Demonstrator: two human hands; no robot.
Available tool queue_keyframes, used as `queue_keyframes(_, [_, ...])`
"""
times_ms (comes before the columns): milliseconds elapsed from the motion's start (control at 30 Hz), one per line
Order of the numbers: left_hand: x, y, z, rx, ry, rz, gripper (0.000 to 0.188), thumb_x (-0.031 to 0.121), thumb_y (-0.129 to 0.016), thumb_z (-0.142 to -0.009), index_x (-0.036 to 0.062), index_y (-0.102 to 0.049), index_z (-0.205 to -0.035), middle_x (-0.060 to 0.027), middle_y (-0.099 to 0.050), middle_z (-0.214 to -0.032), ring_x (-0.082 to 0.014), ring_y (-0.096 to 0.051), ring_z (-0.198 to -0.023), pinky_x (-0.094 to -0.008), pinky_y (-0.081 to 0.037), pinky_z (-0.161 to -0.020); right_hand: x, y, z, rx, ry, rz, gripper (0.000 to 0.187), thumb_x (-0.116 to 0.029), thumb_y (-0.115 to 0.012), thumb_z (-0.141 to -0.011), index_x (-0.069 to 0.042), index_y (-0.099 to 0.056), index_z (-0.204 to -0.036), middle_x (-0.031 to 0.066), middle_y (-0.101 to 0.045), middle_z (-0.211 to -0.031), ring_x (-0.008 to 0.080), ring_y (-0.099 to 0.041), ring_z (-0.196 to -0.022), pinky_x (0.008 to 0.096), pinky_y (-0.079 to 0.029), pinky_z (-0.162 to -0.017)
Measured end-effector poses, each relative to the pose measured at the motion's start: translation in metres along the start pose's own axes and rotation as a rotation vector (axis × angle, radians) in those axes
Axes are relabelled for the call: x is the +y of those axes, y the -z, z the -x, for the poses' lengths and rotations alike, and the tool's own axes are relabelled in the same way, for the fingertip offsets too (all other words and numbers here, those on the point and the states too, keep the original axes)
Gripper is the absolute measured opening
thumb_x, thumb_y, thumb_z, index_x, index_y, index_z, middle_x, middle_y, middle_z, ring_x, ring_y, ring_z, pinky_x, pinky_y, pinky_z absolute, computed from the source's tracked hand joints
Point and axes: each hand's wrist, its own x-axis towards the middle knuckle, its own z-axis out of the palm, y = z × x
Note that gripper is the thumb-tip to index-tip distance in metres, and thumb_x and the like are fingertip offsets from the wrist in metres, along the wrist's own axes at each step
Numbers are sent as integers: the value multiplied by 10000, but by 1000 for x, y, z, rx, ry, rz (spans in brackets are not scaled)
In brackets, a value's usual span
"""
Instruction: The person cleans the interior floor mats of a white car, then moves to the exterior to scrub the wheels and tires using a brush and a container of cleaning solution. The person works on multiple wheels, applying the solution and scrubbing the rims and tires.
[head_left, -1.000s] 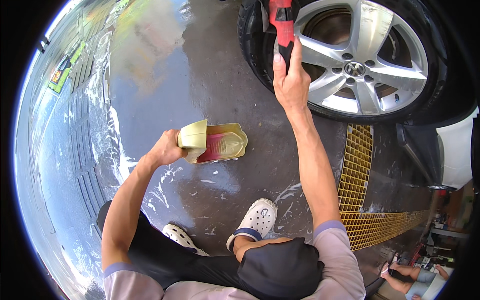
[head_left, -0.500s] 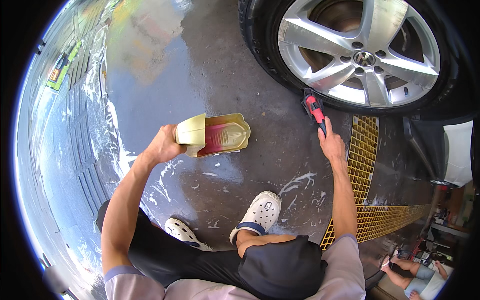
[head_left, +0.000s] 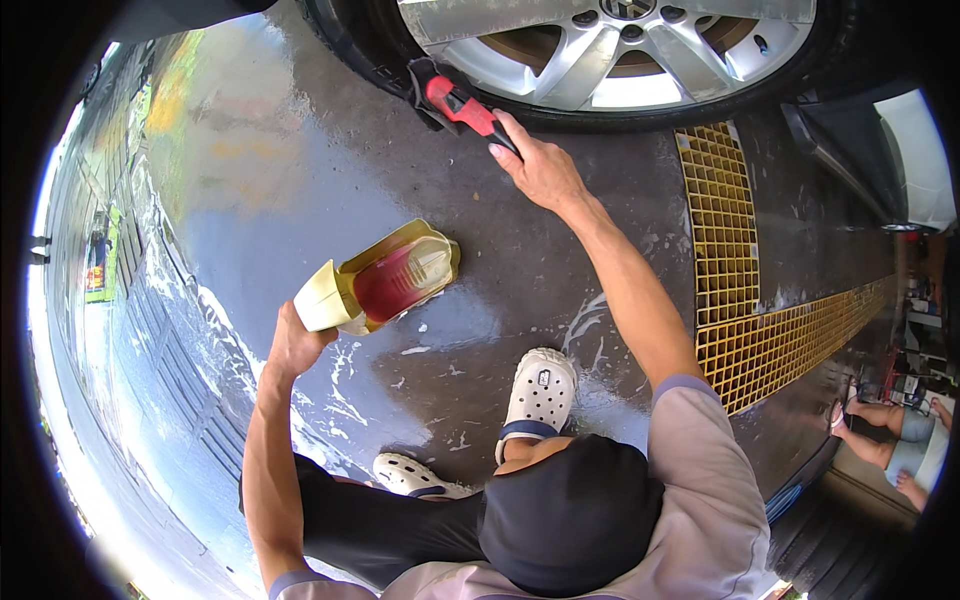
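Note:
My right hand (head_left: 538, 165) grips the red handle of a black-headed brush (head_left: 448, 98), whose head presses against the black tyre (head_left: 560, 110) of a car wheel with a silver alloy rim (head_left: 600, 50) at the top. My left hand (head_left: 293, 345) holds a pale yellow jug (head_left: 378, 280) with red liquid inside, tilted on its side just above the wet dark floor. The two hands are well apart.
Wet grey concrete floor (head_left: 300, 170) with soap foam streaks. A yellow drain grating (head_left: 730, 230) runs right of my arm. My white clogs (head_left: 538, 395) stand below the jug. Another person's legs (head_left: 900, 430) show at the right edge.
My right hand swung the brush from the upper tyre down toward the floor by the grating, then back up onto the tyre's lower edge. The jug stayed in my left hand.

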Motion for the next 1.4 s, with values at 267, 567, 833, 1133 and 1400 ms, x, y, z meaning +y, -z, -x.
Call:
queue_keyframes(267, [1,0,-5,-15,-44,4,249,19,-661,-692,-61,-665,-928,-187,-689,-739,-212,-620,-670,-365,-549,-703,129,186,99,-271,-544,807,560,-579,-442,-1044,-434,-316,-1570,226,-737,-1047,451,-709,-981,561,-550,-853])
queue_keyframes(567, [-1,3,-2,-41,0,-43,255,7,-664,-703,-58,-651,-949,-207,-689,-778,-191,-624,-696,-372,-554,-742,98,277,148,501,-890,531,549,-529,-413,-1078,-299,-368,-1574,189,-697,-869,323,-695,-728,456,-557,-608])
queue_keyframes(833, [16,7,-9,-89,88,-5,285,-8,-666,-701,-68,-661,-979,-207,-723,-820,-205,-688,-785,-374,-565,-791,149,100,33,774,-811,-1695,693,-778,-346,-987,-154,-397,-689,-14,-367,-556,123,-388,-466,263,-359,-425])
queue_keyframes(1133, [-6,2,2,-78,52,8,376,46,-701,-705,-22,-701,-1075,-234,-746,-969,-362,-743,-970,-398,-559,-888,-146,-87,-37,-71,-1058,-2324,668,-690,-384,-1028,-119,-461,-690,-10,-450,-587,125,-448,-507,248,-406,-484])
queue_keyframes(1400, [-13,4,-6,-103,-24,38,406,96,-733,-723,-5,-704,-1115,-229,-755,-1011,-364,-738,-1005,-409,-556,-908,-247,77,-57,474,252,-285,523,-457,-509,-1078,-95,-450,-1450,164,-631,-659,357,-661,-525,481,-522,-504])
